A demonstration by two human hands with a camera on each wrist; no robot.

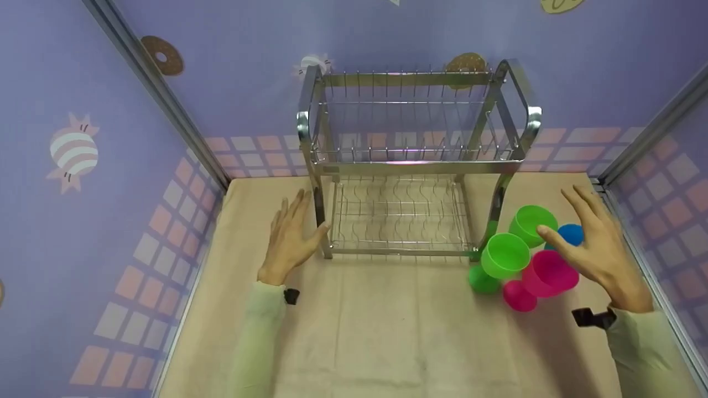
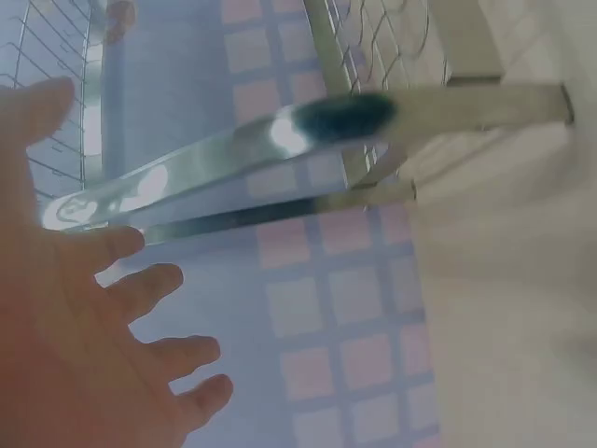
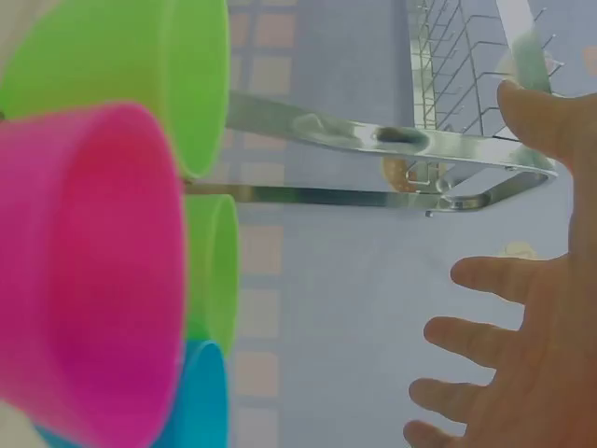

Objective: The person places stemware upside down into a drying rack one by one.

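Observation:
A two-tier metal dish rack [image 1: 409,167] stands against the back wall. My left hand [image 1: 290,237], fingers spread, is beside its left front leg; whether they touch I cannot tell. Above a cluster of plastic goblets to the right of the rack is my right hand [image 1: 597,249], fingers apart and holding nothing. The cluster has a front green goblet [image 1: 504,257], a rear green goblet [image 1: 525,224], a pink goblet [image 1: 547,276] and a blue goblet [image 1: 572,235], partly hidden by the right hand. In the right wrist view the pink goblet [image 3: 84,271] looms closest.
Beige cloth [image 1: 376,326] covers the table. Purple patterned walls [image 1: 72,221] enclose the left, back and right sides, with metal posts [image 1: 166,99] at the corners. The upper rack tier [image 1: 409,127] has upright wires, and the lower tier [image 1: 398,215] has wavy ones.

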